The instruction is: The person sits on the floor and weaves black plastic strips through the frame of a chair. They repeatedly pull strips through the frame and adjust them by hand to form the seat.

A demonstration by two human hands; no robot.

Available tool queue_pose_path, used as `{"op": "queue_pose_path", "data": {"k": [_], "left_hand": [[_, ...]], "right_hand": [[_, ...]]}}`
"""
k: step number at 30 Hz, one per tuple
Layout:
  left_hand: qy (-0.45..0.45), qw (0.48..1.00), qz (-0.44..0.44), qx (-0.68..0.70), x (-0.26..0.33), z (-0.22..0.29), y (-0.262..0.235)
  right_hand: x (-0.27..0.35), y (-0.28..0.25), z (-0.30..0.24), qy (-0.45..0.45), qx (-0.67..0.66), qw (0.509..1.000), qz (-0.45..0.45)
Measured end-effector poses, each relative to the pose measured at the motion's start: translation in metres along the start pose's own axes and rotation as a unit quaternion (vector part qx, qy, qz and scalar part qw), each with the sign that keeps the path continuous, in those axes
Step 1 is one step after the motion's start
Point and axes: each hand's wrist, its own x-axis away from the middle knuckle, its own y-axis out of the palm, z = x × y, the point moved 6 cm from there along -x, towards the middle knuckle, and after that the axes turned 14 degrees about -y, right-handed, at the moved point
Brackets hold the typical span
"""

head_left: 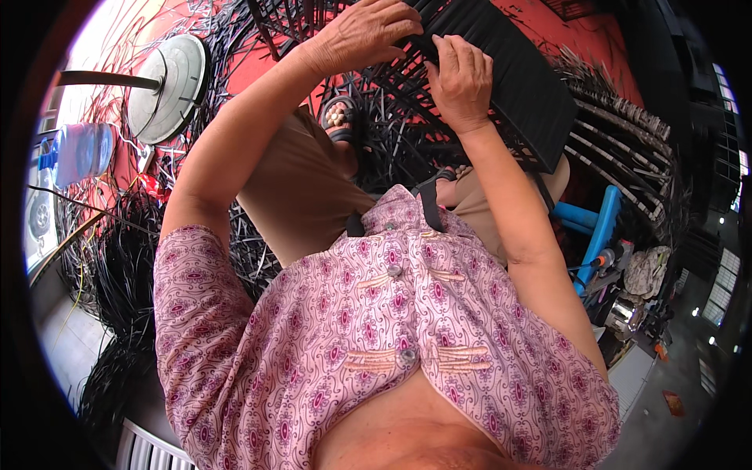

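At the top middle, my left hand reaches over the loose ends of black flat strips, its fingers bent and its thumb turned in beneath them. Just right of it, my right hand has its fingers curled at the near left edge of a black woven basket. Whatever is pinched in either hand is too dark and small to make out. The basket leans over my right knee, its close-woven side facing up. Unwoven black strips stick out and lie tangled below both hands.
On the left stand a round grey pedestal base with a dark pole and a blue water bottle. Black strip bundles heap below them. To the right are a blue plastic stool and tied bundles of strips. The floor is red.
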Motion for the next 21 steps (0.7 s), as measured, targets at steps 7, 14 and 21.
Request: {"op": "queue_pose_path", "data": {"k": [7, 14, 21], "left_hand": [[0.037, 0.999, -0.019, 0.011, -0.009, -0.008, 0.022], [0.06, 0.998, -0.013, 0.022, -0.014, -0.006, 0.013], [0.048, 0.999, -0.019, 0.015, -0.017, -0.004, 0.009]], "right_hand": [[0.006, 0.003, 0.005, -0.018, 0.013, 1.0, 0.02], [0.001, -0.001, 0.01, -0.043, 0.0, 0.998, 0.035], [0.001, -0.002, 0.01, -0.046, 0.0, 0.998, 0.032]]}}
